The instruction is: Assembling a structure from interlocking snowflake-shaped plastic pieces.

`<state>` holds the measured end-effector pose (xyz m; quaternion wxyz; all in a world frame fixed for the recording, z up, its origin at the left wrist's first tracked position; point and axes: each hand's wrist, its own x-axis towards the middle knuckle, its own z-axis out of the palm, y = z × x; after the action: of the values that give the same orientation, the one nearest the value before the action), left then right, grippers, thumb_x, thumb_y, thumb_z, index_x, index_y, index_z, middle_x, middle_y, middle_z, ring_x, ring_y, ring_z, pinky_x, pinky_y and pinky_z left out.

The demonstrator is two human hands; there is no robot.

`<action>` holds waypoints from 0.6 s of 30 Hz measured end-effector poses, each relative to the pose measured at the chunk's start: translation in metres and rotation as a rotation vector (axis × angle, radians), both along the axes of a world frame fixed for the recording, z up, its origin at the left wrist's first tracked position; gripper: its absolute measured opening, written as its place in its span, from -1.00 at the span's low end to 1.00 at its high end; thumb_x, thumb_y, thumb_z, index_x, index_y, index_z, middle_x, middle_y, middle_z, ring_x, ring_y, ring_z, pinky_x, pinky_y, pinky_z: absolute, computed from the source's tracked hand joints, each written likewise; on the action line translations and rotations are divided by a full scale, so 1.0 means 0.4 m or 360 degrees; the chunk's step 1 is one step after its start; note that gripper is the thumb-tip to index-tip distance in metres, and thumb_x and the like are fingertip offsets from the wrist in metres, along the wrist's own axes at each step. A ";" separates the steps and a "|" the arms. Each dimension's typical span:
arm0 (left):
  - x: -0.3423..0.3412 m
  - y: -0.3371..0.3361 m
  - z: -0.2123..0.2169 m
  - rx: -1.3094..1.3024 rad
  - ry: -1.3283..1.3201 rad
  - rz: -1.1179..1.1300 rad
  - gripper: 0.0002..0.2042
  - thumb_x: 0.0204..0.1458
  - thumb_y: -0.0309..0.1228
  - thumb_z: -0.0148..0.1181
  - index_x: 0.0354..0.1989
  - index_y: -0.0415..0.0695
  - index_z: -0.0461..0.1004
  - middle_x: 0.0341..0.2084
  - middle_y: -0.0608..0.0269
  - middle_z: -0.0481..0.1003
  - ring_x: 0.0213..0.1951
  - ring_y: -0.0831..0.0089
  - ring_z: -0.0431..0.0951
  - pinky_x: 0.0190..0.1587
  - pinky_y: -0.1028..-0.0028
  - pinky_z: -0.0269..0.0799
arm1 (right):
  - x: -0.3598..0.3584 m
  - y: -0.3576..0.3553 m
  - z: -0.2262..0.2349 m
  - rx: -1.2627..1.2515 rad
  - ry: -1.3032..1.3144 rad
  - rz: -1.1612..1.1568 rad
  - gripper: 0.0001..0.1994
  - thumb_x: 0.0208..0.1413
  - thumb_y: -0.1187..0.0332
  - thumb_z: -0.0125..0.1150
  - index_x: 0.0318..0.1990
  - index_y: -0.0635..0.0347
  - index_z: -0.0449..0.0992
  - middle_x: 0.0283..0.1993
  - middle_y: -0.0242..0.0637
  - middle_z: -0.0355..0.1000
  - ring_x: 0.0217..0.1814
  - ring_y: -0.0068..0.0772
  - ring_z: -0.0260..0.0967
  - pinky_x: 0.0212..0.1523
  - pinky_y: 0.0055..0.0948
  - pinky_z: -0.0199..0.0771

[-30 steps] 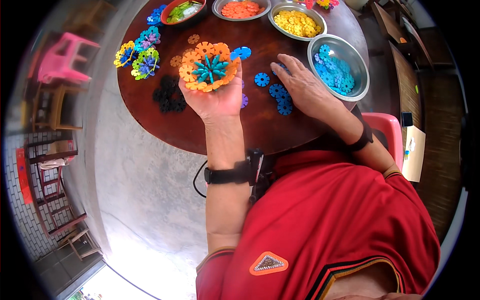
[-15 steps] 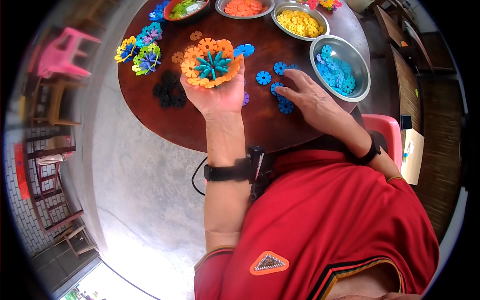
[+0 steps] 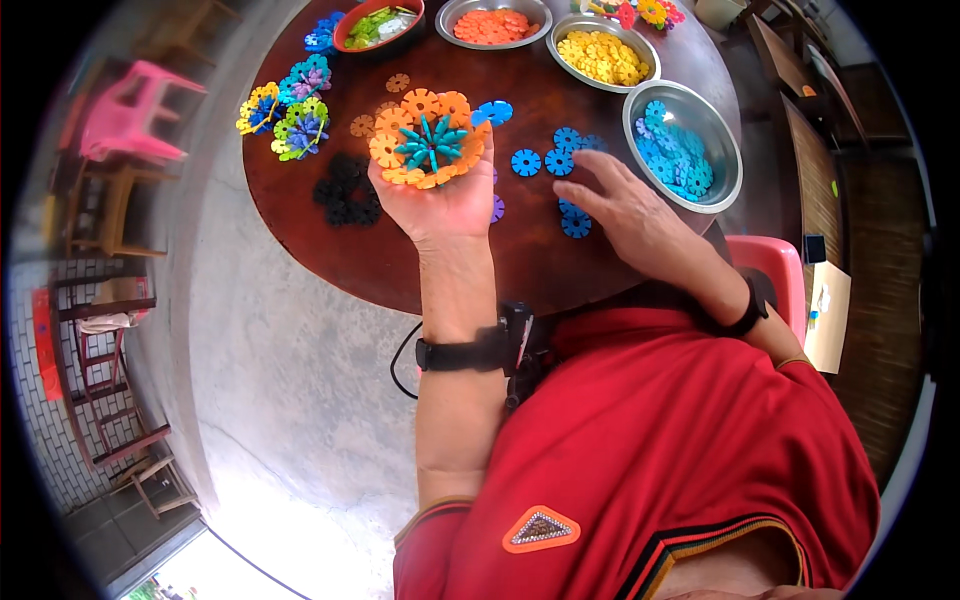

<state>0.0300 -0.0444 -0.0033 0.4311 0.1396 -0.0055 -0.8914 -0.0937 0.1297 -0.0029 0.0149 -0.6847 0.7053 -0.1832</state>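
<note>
My left hand (image 3: 440,212) holds up a bowl-shaped flower (image 3: 458,104) built of orange notched plastic discs, with teal pieces standing in its centre. The flower rests on the palm and fingers. A blue oval-looking disc (image 3: 492,112) shows just beyond its right side. My right hand (image 3: 632,212) hovers at the loose blue notched discs (image 3: 526,162), fingers apart and nothing visibly held. Its fingertips are close to a blue disc (image 3: 558,162), and another blue disc (image 3: 575,223) lies under the thumb side. Some discs are partly hidden by the fingers.
Metal bowls hold blue discs (image 3: 672,160), yellow discs (image 3: 600,60) and orange discs (image 3: 490,28). A red bowl (image 3: 385,44) holds green and white pieces. Black discs (image 3: 345,190) lie left of my left hand. Finished-looking flowers (image 3: 300,128) stand at the brown table's (image 3: 420,270) left edge.
One blue disc by my right fingertips has shifted away from me, closer to the other blue discs. My left hand still holds the flower, tilted slightly differently. The whole view has moved a little.
</note>
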 end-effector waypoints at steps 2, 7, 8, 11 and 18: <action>0.003 0.001 -0.001 -0.0006 0.0005 0.0002 -0.63 0.00 -0.07 -0.07 -0.11 0.03 0.45 -0.12 0.34 0.47 -0.05 0.26 0.43 -0.01 0.11 0.27 | 0.011 0.021 0.005 0.0046 0.0035 0.0146 -0.65 -0.06 0.54 -0.02 -0.04 0.25 0.41 0.14 0.03 0.14 0.23 0.04 0.13 0.16 -0.23 0.24; -0.010 0.005 0.001 0.0006 -0.0027 -0.0012 -0.62 -0.02 -0.07 -0.05 -0.10 0.02 0.45 -0.11 0.33 0.47 -0.05 0.24 0.44 -0.01 0.10 0.29 | 0.019 0.052 0.000 0.0096 0.0048 0.0132 -0.69 -0.07 0.52 0.01 -0.09 0.24 0.43 0.13 0.00 0.15 0.26 0.02 0.09 0.17 -0.24 0.24; -0.008 0.002 -0.003 -0.0025 0.0000 -0.0021 -0.61 -0.03 -0.07 -0.04 -0.09 0.01 0.45 -0.11 0.31 0.48 -0.05 0.22 0.45 0.00 0.10 0.29 | 0.020 0.049 -0.005 0.0069 0.0054 0.0129 -0.69 -0.07 0.52 0.03 -0.10 0.23 0.43 0.12 0.00 0.16 0.24 0.02 0.12 0.16 -0.25 0.25; -0.002 -0.015 -0.025 -0.0112 0.0079 -0.0091 -0.57 -0.05 -0.06 -0.01 -0.08 -0.04 0.46 -0.11 0.23 0.49 -0.04 0.16 0.46 0.02 0.08 0.29 | 0.017 0.047 0.006 0.0006 -0.0025 0.0116 -0.70 -0.08 0.53 0.04 -0.11 0.20 0.44 0.12 -0.01 0.17 0.20 0.00 0.17 0.14 -0.25 0.28; 0.004 -0.001 -0.016 -0.0131 -0.0004 -0.0081 -0.59 -0.05 -0.09 0.08 -0.08 -0.06 0.46 -0.11 0.25 0.49 -0.01 0.18 0.44 0.07 0.08 0.25 | -0.181 0.129 0.113 -0.0380 -0.0014 -0.0375 -0.77 -0.02 0.55 0.05 -0.18 0.14 0.48 -0.14 -0.18 0.37 -0.14 -0.10 0.41 -0.12 -0.29 0.44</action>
<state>0.0316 -0.0446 -0.0095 0.4136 0.1227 -0.0462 -0.9010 -0.1662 0.1812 0.0425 -0.0851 -0.5933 0.7538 -0.2692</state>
